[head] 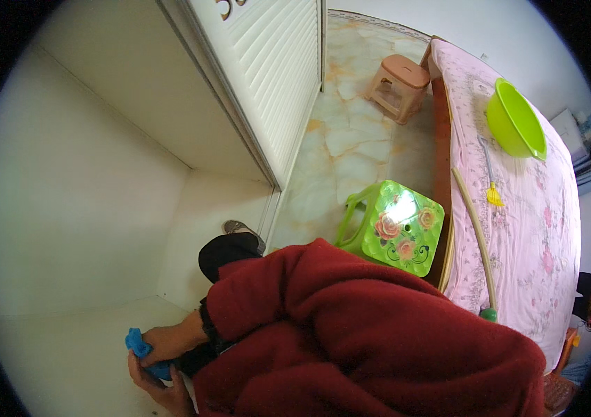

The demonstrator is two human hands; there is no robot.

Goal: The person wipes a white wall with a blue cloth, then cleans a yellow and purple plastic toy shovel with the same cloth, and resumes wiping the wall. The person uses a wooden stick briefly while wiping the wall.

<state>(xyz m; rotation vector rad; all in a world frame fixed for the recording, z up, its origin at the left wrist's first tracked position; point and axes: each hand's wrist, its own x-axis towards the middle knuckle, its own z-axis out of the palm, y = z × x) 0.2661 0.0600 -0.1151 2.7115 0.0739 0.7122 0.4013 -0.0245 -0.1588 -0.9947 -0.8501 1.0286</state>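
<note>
Ahead of me is the pale, bare inside of a cabinet [81,198], and both my hands are low in it. A crumpled blue cloth [137,343] is bunched between them. My right hand [170,339], at the end of a dark red sleeve, is closed around the cloth, with part of it poking out past the knuckles. Just below, my left hand [157,383] curls its fingers about the cloth's lower part. The hands overlap, so the middle of the cloth is hidden.
A white louvred sliding door [269,68] stands beyond the opening. Behind me are a green flowered stool [405,229], a pinkish-brown stool [400,86] and a bed [530,219]. On the bed lie a lime-green basin [517,120], a yellow-headed tool [492,194] and a long curved stick [475,234].
</note>
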